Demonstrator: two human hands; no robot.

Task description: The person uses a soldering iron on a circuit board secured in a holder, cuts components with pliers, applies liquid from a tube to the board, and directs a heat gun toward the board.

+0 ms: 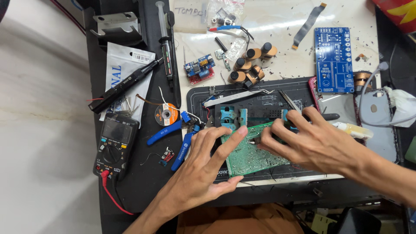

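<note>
Green perforated board (251,151) lies on the dark work mat (260,93), long axis tilted up to the right. I see my left hand (208,164) spread flat, steadying its left edge; my right hand (312,141) pinches a small part at its top.

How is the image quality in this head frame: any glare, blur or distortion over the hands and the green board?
Head view: even, bright lighting; the left hand and right hand are sharp over the green perforated board, with only soft shadows under them. Mild glare washes the white sheet at the top. Wide-lens bending shows at the edges, near the multimeter.
</note>
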